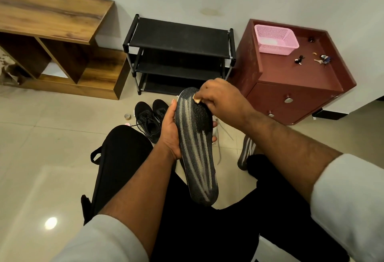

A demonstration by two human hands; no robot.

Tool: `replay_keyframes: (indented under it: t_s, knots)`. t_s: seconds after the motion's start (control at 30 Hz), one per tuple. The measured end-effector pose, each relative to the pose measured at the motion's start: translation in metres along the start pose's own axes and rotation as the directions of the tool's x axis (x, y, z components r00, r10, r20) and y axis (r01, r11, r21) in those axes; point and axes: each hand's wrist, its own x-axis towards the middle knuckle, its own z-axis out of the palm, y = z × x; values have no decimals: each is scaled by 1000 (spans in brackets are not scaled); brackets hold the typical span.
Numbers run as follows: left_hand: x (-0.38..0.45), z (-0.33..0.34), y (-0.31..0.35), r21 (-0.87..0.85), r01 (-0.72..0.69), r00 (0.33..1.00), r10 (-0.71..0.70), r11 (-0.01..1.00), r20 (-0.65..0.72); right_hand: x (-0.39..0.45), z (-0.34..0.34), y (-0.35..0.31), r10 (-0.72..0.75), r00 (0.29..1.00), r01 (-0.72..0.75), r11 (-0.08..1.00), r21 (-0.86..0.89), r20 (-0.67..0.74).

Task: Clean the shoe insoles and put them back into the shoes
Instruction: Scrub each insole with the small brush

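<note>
From the head camera, the person sits with black-trousered knees apart over the pale tiled floor (52,157). The left hand (170,133) holds a long black knit insole with grey stripes (197,147) upright between the knees, its grip clamped around the insole's middle, thumb on the left edge and fingertips showing at the right edge. The right hand (220,95) reaches in from the right over the insole's far toe end, its grip pinched together on a small pale wad, cloth or sponge I cannot tell (196,98), pressed against the knit surface.

On the floor just beyond the left hand stands a pair of black lace-up sneakers (151,118), side by side. A second grey-and-black striped piece (246,153), partly hidden by the right forearm, lies on the floor right of the insole. A small round tin (127,116) sits left of the sneakers.

Against the far wall stand a wooden open-shelf unit (58,39) at left, a black three-tier shoe rack (178,54) in the middle, and a maroon drawer cabinet (295,83) at right, with a pink plastic mesh basket (275,39) on top.
</note>
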Motion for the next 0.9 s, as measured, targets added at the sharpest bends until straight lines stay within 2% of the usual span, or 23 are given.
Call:
replay_keyframes:
  t_s: [0.1,0.23,0.33,0.47,0.6,0.77,0.9]
  knots:
    - [-3,2,1,-3,7,1000,-7,1000,-29,-11,12,-9,-17,999,18,999,-41,32]
    - [-3,0,4,11,-18,994,19,1000,-103,-46,31,-22,-51,996,48,998,45,66]
    - [-3,1,4,37,9,993,-4,999,-115,-59,36,-22,-60,995,57,997,42,79]
    - [-2,3,5,40,6,997,-3,999,-81,-58,28,-25,-86,996,87,994,60,-20]
    - [-4,2,6,11,-6,995,7,1000,-101,-44,28,-21,-130,991,128,990,56,27]
    - [-7,5,4,-12,31,999,-31,999,-23,-4,13,-14,-85,996,84,996,-29,-19]
    - [-5,1,2,-37,21,1000,-20,999,10,19,4,-11,-20,998,20,1000,-5,-55]
